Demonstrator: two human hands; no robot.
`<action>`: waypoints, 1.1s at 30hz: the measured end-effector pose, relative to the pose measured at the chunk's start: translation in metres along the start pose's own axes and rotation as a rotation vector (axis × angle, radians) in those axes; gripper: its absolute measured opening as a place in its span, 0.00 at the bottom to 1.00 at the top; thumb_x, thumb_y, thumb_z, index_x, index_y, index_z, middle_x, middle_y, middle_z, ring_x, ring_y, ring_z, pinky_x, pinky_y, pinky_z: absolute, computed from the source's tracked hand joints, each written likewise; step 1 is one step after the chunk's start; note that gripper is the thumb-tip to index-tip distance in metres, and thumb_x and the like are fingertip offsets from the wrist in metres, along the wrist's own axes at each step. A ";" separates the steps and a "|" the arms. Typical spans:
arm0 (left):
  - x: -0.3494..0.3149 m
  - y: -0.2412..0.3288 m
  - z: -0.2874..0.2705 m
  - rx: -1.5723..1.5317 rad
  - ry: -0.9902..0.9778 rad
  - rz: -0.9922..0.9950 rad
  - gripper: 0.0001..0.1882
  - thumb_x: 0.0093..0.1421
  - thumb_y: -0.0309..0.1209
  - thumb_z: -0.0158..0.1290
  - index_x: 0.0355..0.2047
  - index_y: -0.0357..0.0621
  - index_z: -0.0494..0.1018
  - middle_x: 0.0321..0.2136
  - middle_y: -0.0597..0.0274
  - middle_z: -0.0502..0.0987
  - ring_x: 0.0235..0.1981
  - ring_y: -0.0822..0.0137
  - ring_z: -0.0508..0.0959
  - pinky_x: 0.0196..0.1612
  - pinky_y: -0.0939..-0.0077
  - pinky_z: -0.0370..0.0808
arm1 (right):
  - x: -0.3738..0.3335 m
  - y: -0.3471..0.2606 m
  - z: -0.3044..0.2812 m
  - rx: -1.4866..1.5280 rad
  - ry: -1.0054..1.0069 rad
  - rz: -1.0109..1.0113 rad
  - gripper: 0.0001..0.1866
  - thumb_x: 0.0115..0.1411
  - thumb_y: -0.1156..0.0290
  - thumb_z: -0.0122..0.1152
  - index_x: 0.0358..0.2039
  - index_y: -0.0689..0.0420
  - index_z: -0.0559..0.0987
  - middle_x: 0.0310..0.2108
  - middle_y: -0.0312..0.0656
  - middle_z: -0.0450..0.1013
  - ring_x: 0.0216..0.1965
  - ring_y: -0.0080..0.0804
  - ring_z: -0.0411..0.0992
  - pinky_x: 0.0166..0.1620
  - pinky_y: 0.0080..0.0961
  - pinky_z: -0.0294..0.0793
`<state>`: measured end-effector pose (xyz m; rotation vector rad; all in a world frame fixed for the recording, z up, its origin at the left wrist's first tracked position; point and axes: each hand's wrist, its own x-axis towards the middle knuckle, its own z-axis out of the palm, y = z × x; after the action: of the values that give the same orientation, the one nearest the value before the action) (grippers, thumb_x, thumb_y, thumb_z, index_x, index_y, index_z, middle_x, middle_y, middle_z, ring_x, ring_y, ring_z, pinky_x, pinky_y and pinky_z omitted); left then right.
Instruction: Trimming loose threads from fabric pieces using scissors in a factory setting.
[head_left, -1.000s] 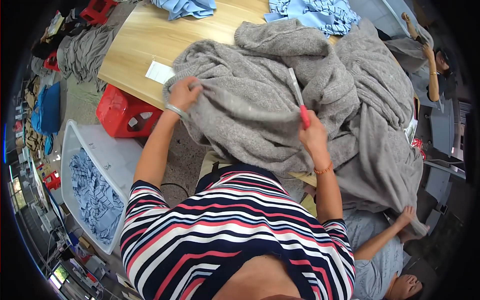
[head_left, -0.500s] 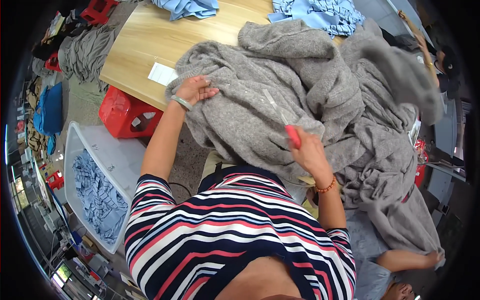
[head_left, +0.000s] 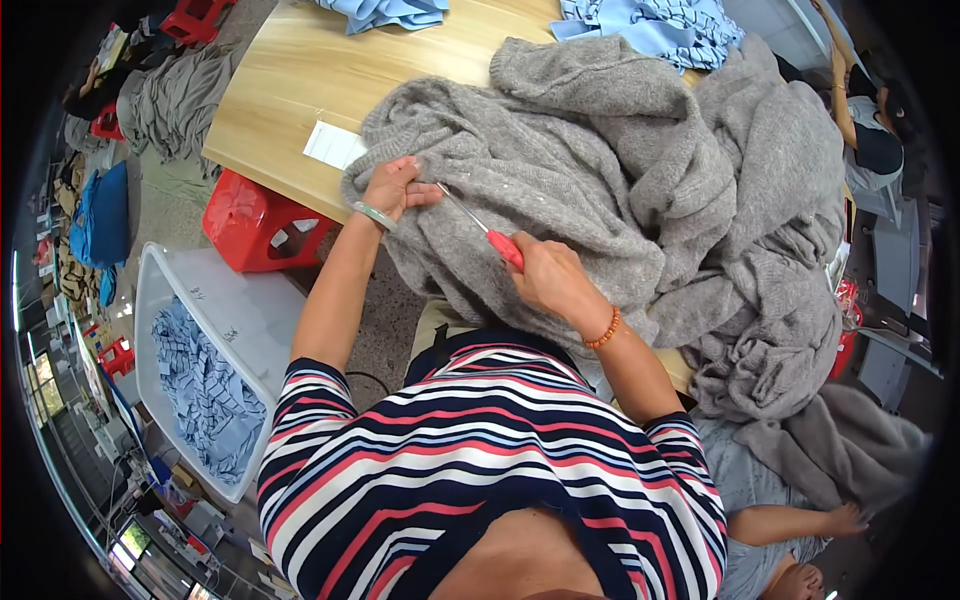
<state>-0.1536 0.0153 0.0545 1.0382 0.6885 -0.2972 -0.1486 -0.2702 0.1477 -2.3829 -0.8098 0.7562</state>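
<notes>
A heap of grey knit garments [head_left: 540, 150] covers the right part of the wooden table and hangs toward my lap. Near the heap's left edge, my left hand [head_left: 398, 188] pinches a bit of the grey knit fabric between its fingers. My right hand [head_left: 553, 278] is closed round the red handle of a slim metal-shafted tool [head_left: 505, 247]. The shaft's tip lies at my left fingertips, against the fabric. The exact kind of tool does not show. Small pale specks dot the knit beside the tip.
A white paper slip [head_left: 334, 145] lies on the wooden table [head_left: 280, 90]. Blue cloth pieces [head_left: 650, 25] sit at its far side. Left of me stand a red stool [head_left: 262, 225] and a white bin [head_left: 240, 315] holding blue fabric. A co-worker's hand [head_left: 845, 518] is by grey cloth at lower right.
My right hand has moved left, bringing the tool's tip to my left fingers. Grey cloth that was swinging at the right now rests on the heap; the co-worker's grey piece has shifted.
</notes>
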 end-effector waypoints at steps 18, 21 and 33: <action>0.024 0.014 0.058 0.751 -0.247 -0.027 0.03 0.54 0.19 0.55 0.30 0.32 0.73 0.21 0.58 0.76 0.22 0.68 0.80 0.22 0.78 0.79 | -0.033 0.020 -0.012 -0.002 -0.002 0.201 0.13 0.55 0.69 0.55 0.40 0.59 0.72 0.28 0.58 0.74 0.34 0.57 0.73 0.39 0.47 0.71; 0.019 0.014 0.051 0.670 -0.218 -0.049 0.03 0.56 0.21 0.53 0.28 0.31 0.73 0.22 0.55 0.77 0.23 0.67 0.81 0.24 0.79 0.79 | -0.036 0.016 -0.012 -0.018 -0.055 0.136 0.12 0.54 0.67 0.56 0.37 0.59 0.73 0.25 0.58 0.73 0.32 0.57 0.73 0.37 0.48 0.71; 0.009 0.014 0.040 0.426 -0.245 -0.088 0.10 0.62 0.28 0.51 0.29 0.31 0.71 0.25 0.59 0.77 0.25 0.65 0.81 0.29 0.77 0.81 | -0.035 0.005 -0.021 -0.042 -0.079 0.120 0.11 0.54 0.68 0.55 0.37 0.58 0.74 0.25 0.56 0.74 0.31 0.56 0.73 0.37 0.47 0.71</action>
<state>-0.1237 -0.0116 0.0712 1.3489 0.4572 -0.6562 -0.1567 -0.3027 0.1716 -2.4710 -0.7252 0.8941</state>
